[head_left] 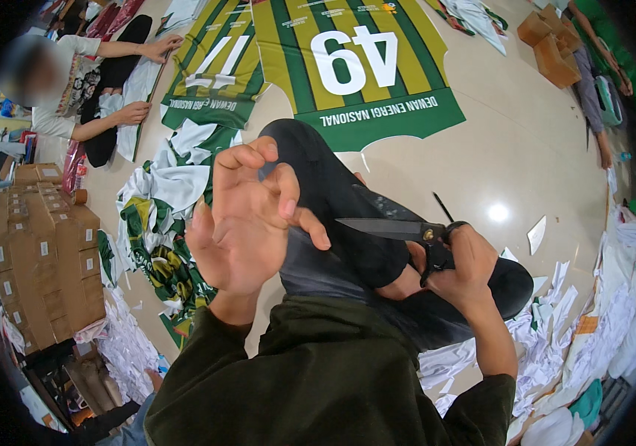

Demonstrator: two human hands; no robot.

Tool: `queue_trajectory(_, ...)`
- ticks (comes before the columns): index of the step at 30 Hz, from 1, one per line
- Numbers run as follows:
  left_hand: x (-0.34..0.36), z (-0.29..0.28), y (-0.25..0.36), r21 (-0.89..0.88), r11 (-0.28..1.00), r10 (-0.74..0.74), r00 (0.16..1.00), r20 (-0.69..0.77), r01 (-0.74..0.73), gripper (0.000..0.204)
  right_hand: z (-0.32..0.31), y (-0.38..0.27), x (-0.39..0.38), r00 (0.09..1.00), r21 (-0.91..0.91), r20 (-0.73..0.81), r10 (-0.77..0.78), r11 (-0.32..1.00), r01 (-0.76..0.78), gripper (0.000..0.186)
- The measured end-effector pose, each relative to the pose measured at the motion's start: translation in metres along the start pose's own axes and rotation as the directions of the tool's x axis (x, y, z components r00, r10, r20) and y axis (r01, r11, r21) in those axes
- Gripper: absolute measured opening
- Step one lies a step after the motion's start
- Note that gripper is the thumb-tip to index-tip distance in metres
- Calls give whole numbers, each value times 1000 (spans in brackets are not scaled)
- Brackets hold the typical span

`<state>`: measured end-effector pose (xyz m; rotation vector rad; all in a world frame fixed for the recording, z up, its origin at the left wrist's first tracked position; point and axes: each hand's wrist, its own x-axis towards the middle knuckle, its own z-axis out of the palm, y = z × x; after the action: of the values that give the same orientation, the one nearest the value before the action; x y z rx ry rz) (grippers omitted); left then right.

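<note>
My right hand [463, 267] is closed around the black handles of a pair of scissors [385, 228], over my crossed legs. The long dark blades point left and look closed together. My left hand [247, 215] is raised, palm up, its fingers apart and curled, with nothing in it. Ahead of my knees, a green and yellow striped jersey panel [370, 111] with large white numerals lies flat on the floor. A second, similar jersey panel [210, 74] lies at its left. Left of my raised hand is a heap of green, yellow and white fabric scraps [166, 230].
Brown cardboard cartons [47, 260] stand stacked at the left. A person [73, 89] sits at the upper left, both hands on a cloth edge. White paper strips [556, 327] lie at the right, near a loose white scrap [536, 234]. Small boxes [552, 44] and another person's arm [600, 44] are at the upper right.
</note>
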<state>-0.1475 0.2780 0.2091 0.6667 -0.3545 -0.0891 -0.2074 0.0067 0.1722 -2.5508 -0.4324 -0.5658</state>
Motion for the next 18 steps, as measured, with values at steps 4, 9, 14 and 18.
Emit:
queue_trajectory(4,-5,-1,-15,-45,996,71,997,1,-71,64,-4,-3,-1,998,6,-19,-53,999,54,44)
queue_trajectory(9,-6,9,-24,-34,995,93,995,29,-92,65,-3,-6,1,981,5,-57,-185,983,185,40)
queue_trajectory(14,-5,13,-29,-5,993,115,993,28,-115,66,-9,-7,3,989,-20,-19,-150,989,149,39)
queue_trajectory(18,-7,13,-29,51,991,123,992,10,-123,66,-8,-6,4,987,-21,-25,-157,987,156,39)
